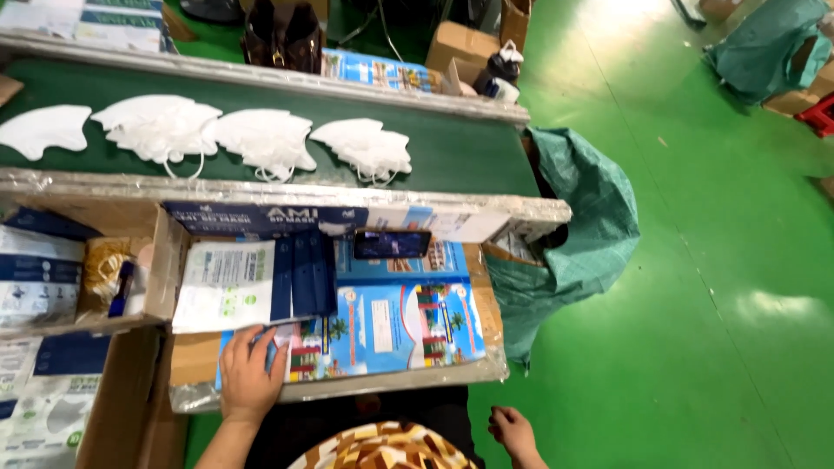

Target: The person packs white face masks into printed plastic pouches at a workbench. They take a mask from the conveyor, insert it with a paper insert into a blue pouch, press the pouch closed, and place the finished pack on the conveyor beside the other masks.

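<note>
Left hand (250, 372): fingers spread flat on stacked pouches (228, 283), fingertips hidden.
Right hand (512, 432): loosely curled, empty, beyond the surface (486, 313) edge.
Room: green floor (695, 304) open rightward.

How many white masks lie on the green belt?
4 show. From left: one mask cut by the picture's edge, a second, a third and a fourth nearest the belt's end. Some look stacked, so more may be hidden.

You have four white folded fabric face masks (261, 142) lying on the green conveyor belt (469, 156), one black smartphone (392, 244) propped upright, and two green woven sacks (582, 234).
</note>
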